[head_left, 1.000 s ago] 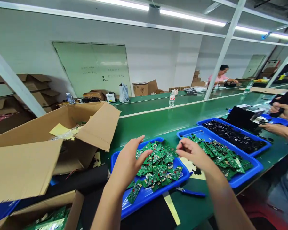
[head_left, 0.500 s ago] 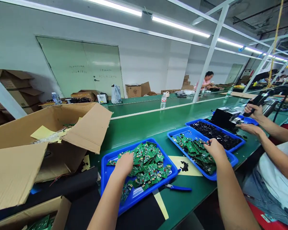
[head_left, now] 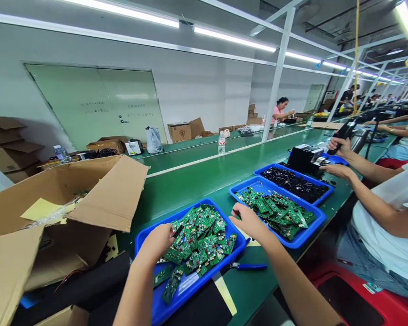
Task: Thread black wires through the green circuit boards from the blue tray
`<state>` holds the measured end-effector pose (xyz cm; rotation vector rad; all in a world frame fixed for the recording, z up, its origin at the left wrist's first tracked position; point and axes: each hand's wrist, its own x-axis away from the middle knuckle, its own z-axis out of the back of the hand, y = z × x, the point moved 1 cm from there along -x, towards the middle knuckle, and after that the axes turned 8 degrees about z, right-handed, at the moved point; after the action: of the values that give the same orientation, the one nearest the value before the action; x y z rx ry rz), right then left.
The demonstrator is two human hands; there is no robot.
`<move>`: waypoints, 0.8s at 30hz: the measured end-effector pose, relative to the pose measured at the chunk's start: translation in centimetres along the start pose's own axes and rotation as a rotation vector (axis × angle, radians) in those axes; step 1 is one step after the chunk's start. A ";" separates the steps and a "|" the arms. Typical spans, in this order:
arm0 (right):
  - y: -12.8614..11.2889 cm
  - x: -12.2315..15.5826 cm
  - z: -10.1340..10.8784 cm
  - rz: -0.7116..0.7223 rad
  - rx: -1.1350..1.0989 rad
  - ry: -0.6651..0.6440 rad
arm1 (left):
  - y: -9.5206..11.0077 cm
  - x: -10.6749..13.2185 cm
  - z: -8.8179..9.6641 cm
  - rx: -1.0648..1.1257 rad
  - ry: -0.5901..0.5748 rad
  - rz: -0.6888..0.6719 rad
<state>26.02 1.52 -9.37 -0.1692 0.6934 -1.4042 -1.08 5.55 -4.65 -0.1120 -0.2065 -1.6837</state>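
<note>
My left hand is over the left part of a blue tray heaped with green circuit boards. Its fingers are pinched at the edge of a circuit board, which tilts up from the pile. My right hand hovers between this tray and a second blue tray of similar boards. Its fingers are curled together, and what they hold, if anything, is hidden. Blue-handled pliers lie on the green bench by the near tray's right edge.
A big open cardboard box stands at the left. Beyond the second tray is a blue tray of small black parts. A co-worker at the right holds a dark tool. A water bottle stands farther back.
My right hand has left the second tray and moved left towards the near tray. My left hand has lifted slightly from the pile, with a board edge now showing. The view has turned right.
</note>
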 end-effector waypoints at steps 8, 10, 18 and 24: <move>8.4 4.2 1.7 -0.426 0.262 0.121 | -1.3 1.2 2.8 0.126 0.091 -0.025; 9.2 4.3 1.6 -0.439 0.281 0.086 | -1.3 1.2 2.9 0.172 0.085 -0.034; 10.3 1.3 2.0 -0.460 0.294 0.028 | -0.8 1.4 2.7 0.159 0.067 -0.059; 11.1 -0.9 2.7 -0.555 0.263 0.025 | -0.7 1.5 2.8 0.182 0.073 -0.068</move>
<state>36.81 3.75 -12.48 -0.1418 0.4913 -2.0171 -2.13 4.78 -1.64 0.0941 -0.3103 -1.7251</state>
